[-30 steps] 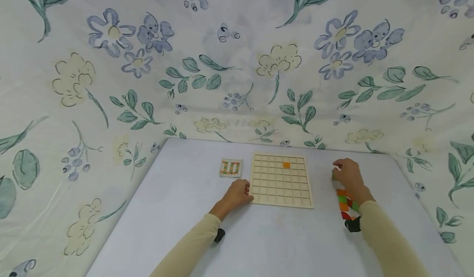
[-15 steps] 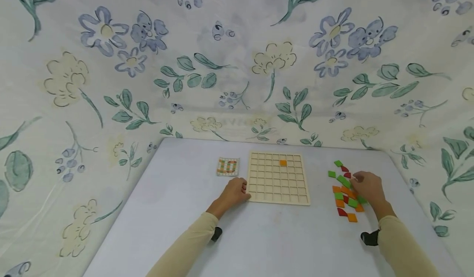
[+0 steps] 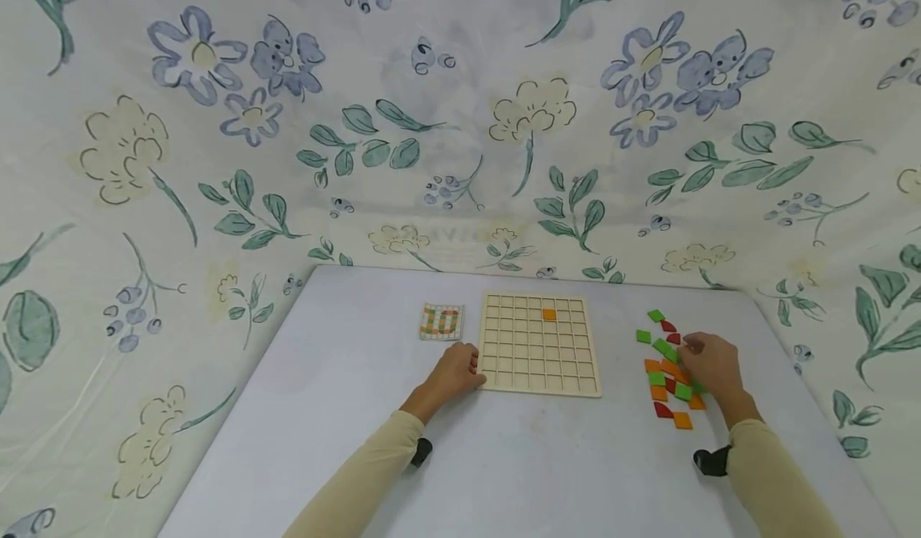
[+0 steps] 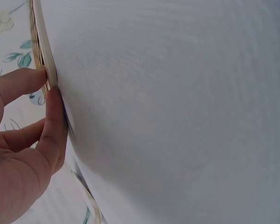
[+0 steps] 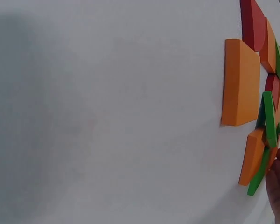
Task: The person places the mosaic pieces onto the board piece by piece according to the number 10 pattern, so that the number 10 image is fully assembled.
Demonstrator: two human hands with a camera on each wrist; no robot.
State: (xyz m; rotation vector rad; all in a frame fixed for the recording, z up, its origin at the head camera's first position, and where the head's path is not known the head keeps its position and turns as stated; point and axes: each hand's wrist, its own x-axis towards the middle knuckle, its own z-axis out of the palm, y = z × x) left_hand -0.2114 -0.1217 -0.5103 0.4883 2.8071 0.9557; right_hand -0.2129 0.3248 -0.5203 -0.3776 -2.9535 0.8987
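Note:
A square wooden grid board [image 3: 536, 354] lies mid-table, with one orange tile [image 3: 550, 315] in a cell near its far side. My left hand [image 3: 452, 370] pinches the board's near left corner; the left wrist view shows the thumb [image 4: 23, 83] on top and a finger against the edge. My right hand [image 3: 714, 364] is at a loose pile of green, orange and red tiles [image 3: 659, 392], fingers bent down among them. Some red pieces have a curved side. In the right wrist view its fingertips meet a green tile [image 5: 269, 119] at the frame's edge; whether they grip one is hidden.
A small card [image 3: 441, 322] with a coloured grid pattern lies left of the board. Black wrist devices [image 3: 712, 462] sit under both sleeves. Behind the white table [image 3: 345, 346] hangs a floral cloth [image 3: 460, 122].
My right hand has moved from the pile's far end toward its near right side, uncovering more tiles, then stayed there. The left hand keeps its hold on the board; the head view shifted slightly.

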